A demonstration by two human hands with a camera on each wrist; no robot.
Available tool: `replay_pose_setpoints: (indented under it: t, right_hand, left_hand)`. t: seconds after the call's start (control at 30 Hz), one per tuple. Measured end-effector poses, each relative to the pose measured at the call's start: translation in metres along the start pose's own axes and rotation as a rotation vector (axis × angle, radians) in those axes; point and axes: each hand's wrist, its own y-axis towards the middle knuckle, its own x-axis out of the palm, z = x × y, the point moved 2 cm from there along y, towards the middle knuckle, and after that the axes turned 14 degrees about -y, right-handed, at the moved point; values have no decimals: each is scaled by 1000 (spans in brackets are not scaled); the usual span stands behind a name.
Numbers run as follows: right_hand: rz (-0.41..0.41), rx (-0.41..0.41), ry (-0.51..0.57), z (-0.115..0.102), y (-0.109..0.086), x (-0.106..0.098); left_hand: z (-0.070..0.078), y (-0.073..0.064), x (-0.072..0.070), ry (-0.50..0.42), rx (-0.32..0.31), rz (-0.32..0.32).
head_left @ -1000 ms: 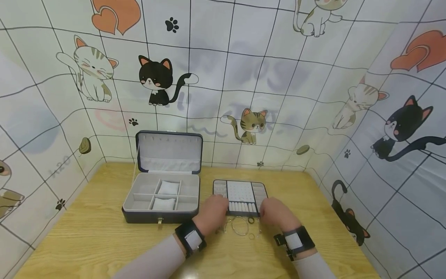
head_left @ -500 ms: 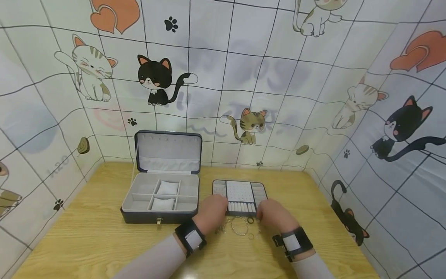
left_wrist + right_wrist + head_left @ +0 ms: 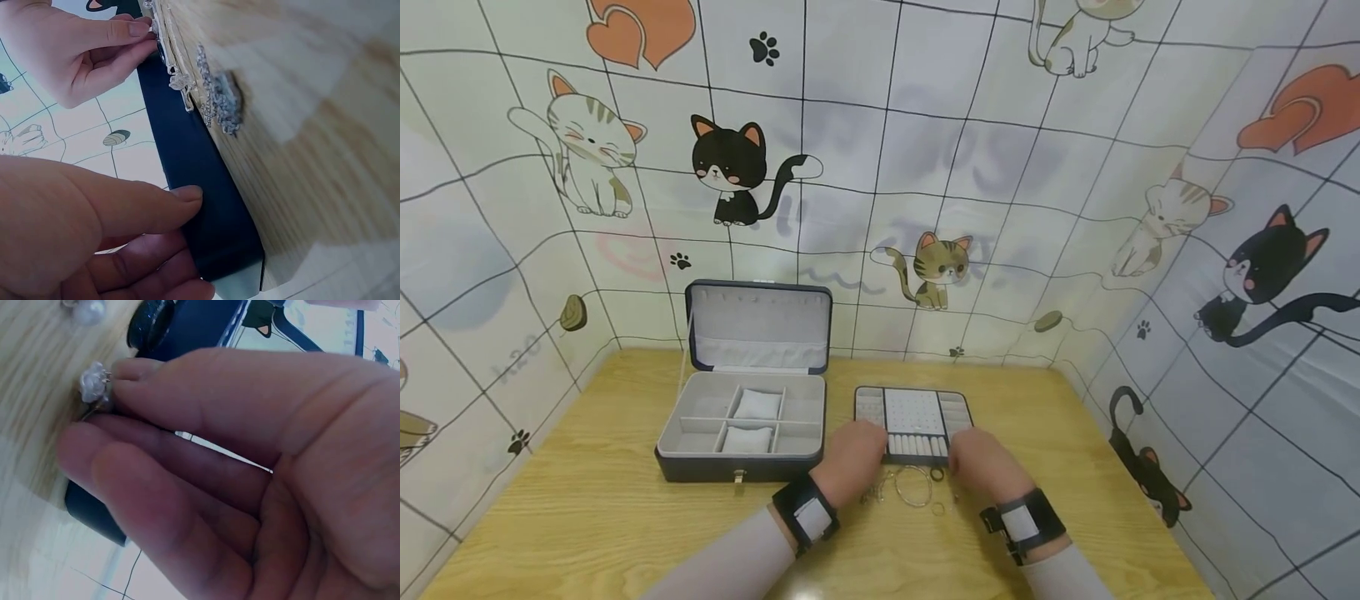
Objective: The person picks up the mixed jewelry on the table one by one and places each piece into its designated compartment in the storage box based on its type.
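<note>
- Left of centre, a jewellery box (image 3: pixel 700 470) stood open (two white cushions (image 3: pixel 757 404) sat inside).
- Lower centre, the left hand (image 3: pixel 852 454) gripped the jewellery tray (image 3: pixel 917 460) by its near left corner, thumb against the front wall, fingers curled.
- Just rightward, a thin bangle (image 3: pixel 917 506) and dark ring (image 3: pixel 137 328) lay beside the tray.
- Right of centre, the right hand (image 3: pixel 987 462) pinched a white flower-shaped jewel (image 3: pixel 94 382) between thumb and fingertips.

Soft, even light fills the head view — a small glare whitens the desk (image 3: pixel 925 558) at its near edge. Both wrist views are dimmer — pale sheen on the desk in the left, soft-focus fingers (image 3: pixel 140 487) in the right.
</note>
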Motion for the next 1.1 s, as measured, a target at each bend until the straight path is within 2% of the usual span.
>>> replay_pose_setpoints:
  t: [0.2, 0.47, 0.73, 1.1]
  right_hand:
    - [27, 18, -12, -5, 1, 2]
    - [-33, 60, -37, -9, 5, 4]
    - [-10, 90, -95, -12, 5, 7]
    - [-9, 85, -139, -16, 6, 11]
  left_hand:
    - [-1, 0, -1, -6, 5, -4]
    - [0, 0, -2, 17, 4, -10]
    - [0, -1, -1, 46, 19, 3]
    - [-1, 0, 2, 77, 30, 17]
